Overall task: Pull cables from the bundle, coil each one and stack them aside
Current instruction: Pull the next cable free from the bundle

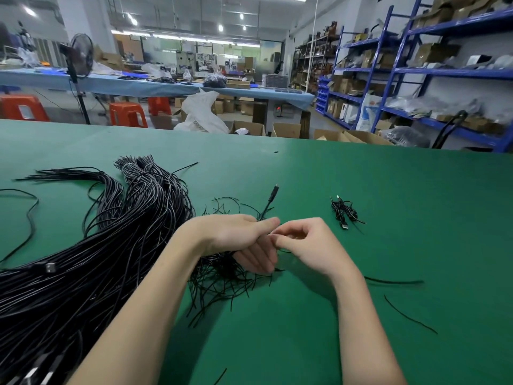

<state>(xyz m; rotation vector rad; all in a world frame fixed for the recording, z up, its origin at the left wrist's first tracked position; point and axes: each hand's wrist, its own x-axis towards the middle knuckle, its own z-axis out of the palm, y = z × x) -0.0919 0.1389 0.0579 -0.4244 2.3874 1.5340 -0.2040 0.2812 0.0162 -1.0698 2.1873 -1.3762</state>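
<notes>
I am in the middle of coiling one cable. My left hand [241, 240] has its grip curled round a cable [267, 207], and the plug end sticks up past my thumb. My right hand [305, 243] is just beside it, fingers bent in a pinch. I think it holds a thin black strand there, but my fingers hide it, so I can't be sure.

The big bundle [91, 245] lies on the left of the green surface [388, 190], and its loose ends spread out under my left hand. One finished coil [343, 212] sits apart, off to the right. A few short black bits lie near my right arm.

Next I would need to wrap the strand round, keep the loops tight, then lay this cable by that coil.
</notes>
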